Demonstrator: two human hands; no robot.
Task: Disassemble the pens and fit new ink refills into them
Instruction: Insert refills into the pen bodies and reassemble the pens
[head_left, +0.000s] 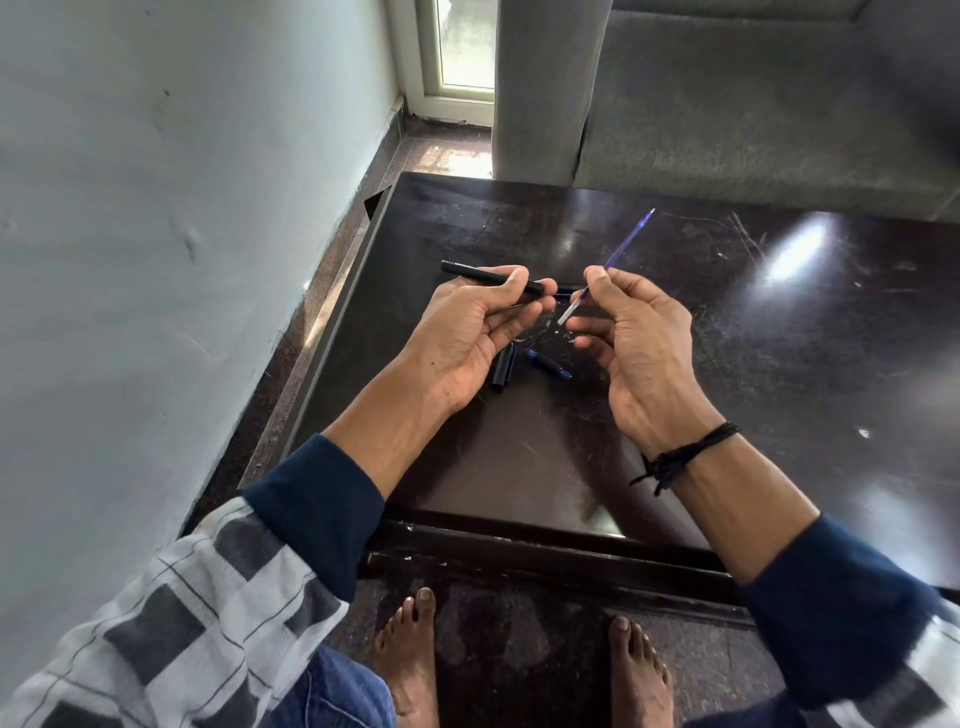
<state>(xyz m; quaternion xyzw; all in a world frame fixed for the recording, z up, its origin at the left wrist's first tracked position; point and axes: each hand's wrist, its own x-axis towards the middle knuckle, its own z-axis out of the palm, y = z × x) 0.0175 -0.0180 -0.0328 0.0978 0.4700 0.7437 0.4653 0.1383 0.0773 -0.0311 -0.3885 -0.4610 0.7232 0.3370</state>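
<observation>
My left hand (470, 332) grips a black pen barrel (470, 272), which lies roughly level and points left, held above the dark table (727, 364). Thumb and fingers of my right hand (636, 338) pinch a thin blue ink refill (621, 250). The refill slants up to the right, and its pale lower end sits close to the barrel's open right end. On the table under my hands lie a black pen cap (504, 370) and a small blue pen part (548, 362). Another dark pen piece (569, 289) lies just behind my hands.
A grey wall runs along the left, close to the table's left edge. A grey sofa (753, 104) stands behind the table. My bare feet (410, 660) rest on the dark floor below the table's near edge.
</observation>
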